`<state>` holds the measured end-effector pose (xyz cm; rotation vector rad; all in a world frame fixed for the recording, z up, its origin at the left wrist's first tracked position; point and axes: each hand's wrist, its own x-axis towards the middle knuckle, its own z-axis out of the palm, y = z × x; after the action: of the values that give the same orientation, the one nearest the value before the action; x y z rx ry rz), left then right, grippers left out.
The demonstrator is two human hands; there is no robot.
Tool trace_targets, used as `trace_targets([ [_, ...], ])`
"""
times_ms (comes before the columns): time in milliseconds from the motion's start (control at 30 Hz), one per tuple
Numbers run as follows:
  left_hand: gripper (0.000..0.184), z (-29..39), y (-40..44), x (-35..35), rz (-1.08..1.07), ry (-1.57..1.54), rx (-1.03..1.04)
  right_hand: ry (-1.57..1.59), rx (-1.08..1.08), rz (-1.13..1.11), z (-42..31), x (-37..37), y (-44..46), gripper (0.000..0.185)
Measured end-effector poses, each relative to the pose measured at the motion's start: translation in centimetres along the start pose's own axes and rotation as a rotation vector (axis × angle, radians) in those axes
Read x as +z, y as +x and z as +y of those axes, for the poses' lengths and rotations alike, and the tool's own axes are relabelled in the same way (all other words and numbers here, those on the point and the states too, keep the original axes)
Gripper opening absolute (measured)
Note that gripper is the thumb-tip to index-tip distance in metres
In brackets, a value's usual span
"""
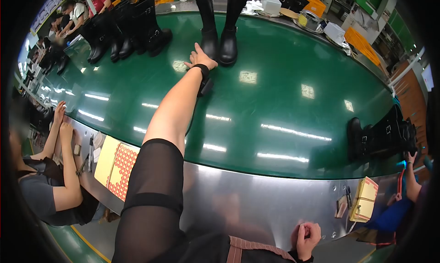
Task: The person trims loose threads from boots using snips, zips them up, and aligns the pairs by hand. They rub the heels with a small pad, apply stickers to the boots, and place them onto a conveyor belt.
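My left hand (201, 60) reaches far out over the green surface (256, 107), its fingers spread and nothing held in them. It is right beside the toes of a pair of upright black boots (228, 45); whether it touches the nearer toe I cannot tell. A black band circles that wrist, and a small dark device sits under it. Down by the metal edge (229, 189), close to my body, my right hand (308, 238) has its fingers curled; no object shows in it.
More black boots (146, 29) stand at the upper left. At right, a person's hand (411, 157) is near another pair (380, 134). A co-worker (50, 185) sits at left beside yellow sticker sheets (117, 164). A yellow pad (365, 199) and pens lie on the right edge.
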<state>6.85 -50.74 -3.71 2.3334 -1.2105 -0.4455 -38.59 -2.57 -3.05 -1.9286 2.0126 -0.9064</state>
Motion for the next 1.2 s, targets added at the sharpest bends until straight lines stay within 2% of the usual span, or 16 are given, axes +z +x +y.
trace_targets([
  [100,0.131,0.2,1.6,-0.5,-0.101,-0.026,0.0,0.006,0.021,-0.002,0.1,-0.4,0.1,0.008],
  [167,0.124,-1.0,4.0,1.0,-0.081,-0.05,0.024,-0.012,0.073,-0.139,-0.5,-1.5,0.5,0.005],
  [267,0.095,-3.1,6.9,2.5,-0.045,-0.175,0.148,0.021,0.004,-0.023,0.3,-0.2,0.2,0.008],
  [367,0.09,-4.9,6.6,1.9,-0.108,-0.42,0.27,0.034,-0.01,-0.043,0.6,-0.4,0.3,0.007],
  [433,0.085,-2.7,0.0,-3.7,-0.273,-0.375,0.055,0.045,0.015,-0.018,1.0,-0.2,0.0,0.011],
  [567,0.068,-4.8,-5.8,-8.4,-0.525,-0.801,-0.096,0.06,-0.035,0.035,0.7,-0.5,0.0,0.01],
  [700,0.049,-5.1,-17.8,-13.6,-0.573,-0.91,0.1,0.074,-0.064,0.056,0.7,-0.8,-0.2,0.008],
  [767,0.057,-4.1,-26.1,-15.3,-0.46,-0.852,0.23,0.097,-0.098,0.032,0.2,-1.2,-0.2,0.007],
  [800,0.065,-3.7,-29.7,-15.8,-0.427,-0.838,0.299,0.32,0.02,-0.043,-0.7,-1.3,0.0,0.007],
  [833,0.075,-4.0,-32.0,-15.5,-0.436,-0.848,0.399,0.458,-0.04,-0.137,-1.8,-1.4,0.7,0.015],
  [900,0.084,-3.3,-37.9,-14.8,-0.455,-0.888,0.479,0.982,0.067,-0.423,-4.2,-0.7,2.0,0.056],
  [967,0.089,-2.8,-42.3,-12.8,-0.526,-0.862,0.51,1.263,0.121,-0.603,-7.4,-1.1,4.4,0.079],
  [1067,0.089,-2.7,-46.4,-9.3,-0.584,-0.678,0.659,1.45,0.212,-0.538,-11.0,-0.8,6.4,0.097],
  [1133,0.092,-2.7,-48.0,-7.8,-0.498,-0.475,0.883,1.286,0.272,-0.375,-10.6,1.3,6.9,0.111],
  [1167,0.095,-2.6,-48.3,-7.6,-0.44,-0.386,1.043,1.292,0.226,-0.231,-10.5,2.0,6.6,0.109],
  [1200,0.096,-2.0,-48.6,-8.4,-0.578,-0.423,1.057,1.372,0.271,-0.206,-10.1,1.5,6.6,0.105],
])
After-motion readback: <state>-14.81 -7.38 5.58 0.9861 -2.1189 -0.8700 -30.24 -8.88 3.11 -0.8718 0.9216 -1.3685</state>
